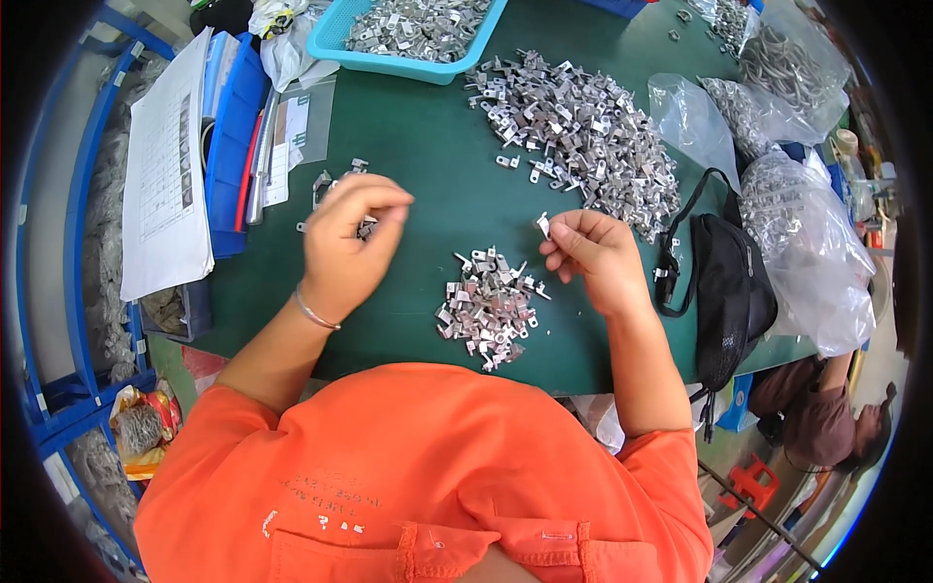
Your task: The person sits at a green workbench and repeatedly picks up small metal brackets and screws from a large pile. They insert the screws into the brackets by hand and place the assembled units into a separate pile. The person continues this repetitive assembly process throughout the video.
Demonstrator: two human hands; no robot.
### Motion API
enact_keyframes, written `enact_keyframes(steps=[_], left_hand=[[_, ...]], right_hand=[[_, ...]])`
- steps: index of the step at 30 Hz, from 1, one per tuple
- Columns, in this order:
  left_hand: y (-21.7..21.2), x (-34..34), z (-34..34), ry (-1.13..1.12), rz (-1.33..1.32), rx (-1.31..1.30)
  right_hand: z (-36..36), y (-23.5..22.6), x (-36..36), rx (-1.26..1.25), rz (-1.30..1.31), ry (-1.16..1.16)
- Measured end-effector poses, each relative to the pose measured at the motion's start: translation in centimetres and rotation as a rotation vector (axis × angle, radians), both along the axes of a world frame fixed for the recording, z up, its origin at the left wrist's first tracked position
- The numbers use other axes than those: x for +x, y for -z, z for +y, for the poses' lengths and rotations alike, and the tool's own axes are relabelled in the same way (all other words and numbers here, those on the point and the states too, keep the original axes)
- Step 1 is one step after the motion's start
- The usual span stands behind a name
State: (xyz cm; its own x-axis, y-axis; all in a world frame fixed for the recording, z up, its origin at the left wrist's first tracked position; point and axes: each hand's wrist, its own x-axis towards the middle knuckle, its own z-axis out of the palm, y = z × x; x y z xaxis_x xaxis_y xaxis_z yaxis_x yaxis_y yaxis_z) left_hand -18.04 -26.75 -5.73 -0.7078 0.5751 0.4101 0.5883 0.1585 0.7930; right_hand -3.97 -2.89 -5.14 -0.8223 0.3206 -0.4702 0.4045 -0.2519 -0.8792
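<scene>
My right hand (595, 255) pinches a small bent metal bracket (543, 223) between thumb and fingertips, above the green table (418, 126). To the left, my left hand (352, 238) is closed, its thumb tip against the index finger; whether anything is in it is hidden. Behind and beside it lie a few loose brackets (358, 166), partly covered by the hand. Between my hands, near the table's front edge, sits a small pile of the same brackets (488, 309). A larger bracket heap (583, 126) spreads over the far right.
A turquoise basket (389, 64) of metal parts stands at the far edge. On the left is a blue tray (233, 165) with paper sheets (165, 180). A black waist bag (729, 287) and clear plastic bags (802, 248) take up the right. Another person (821, 413) is beyond.
</scene>
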Motion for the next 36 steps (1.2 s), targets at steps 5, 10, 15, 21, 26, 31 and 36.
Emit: enact_keyframes(steps=[5,10,15,21,26,31,36], left_hand=[[-0.3,3.2,4.7,0.324,-0.927,0.08],[0.1,3.8,5.6,0.48,-0.926,0.07],[-1.7,-1.0,6.5,0.246,-0.725,0.24],[-3.8,-6.9,7.2,0.06,-0.675,0.448],[-3.6,-11.7,7.4,-0.057,-0.729,0.383],[-3.0,-10.5,7.5,-0.158,-0.543,0.277],[-4.8,-2.1,7.9,0.262,-0.798,0.161]], right_hand=[[-1.4,-0.5,1.5,0.053,0.147,0.001],[-3.0,-0.9,1.6,0.894,0.589,-0.126],[-0.5,1.4,-0.3,1.114,0.424,-0.045],[0.8,3.1,-4.3,1.612,0.368,-0.128],[0.9,3.0,-3.8,1.32,0.379,-0.076],[1.1,1.4,-1.4,-0.239,0.196,0.084],[0.9,1.0,0.5,-0.691,0.296,0.09]])
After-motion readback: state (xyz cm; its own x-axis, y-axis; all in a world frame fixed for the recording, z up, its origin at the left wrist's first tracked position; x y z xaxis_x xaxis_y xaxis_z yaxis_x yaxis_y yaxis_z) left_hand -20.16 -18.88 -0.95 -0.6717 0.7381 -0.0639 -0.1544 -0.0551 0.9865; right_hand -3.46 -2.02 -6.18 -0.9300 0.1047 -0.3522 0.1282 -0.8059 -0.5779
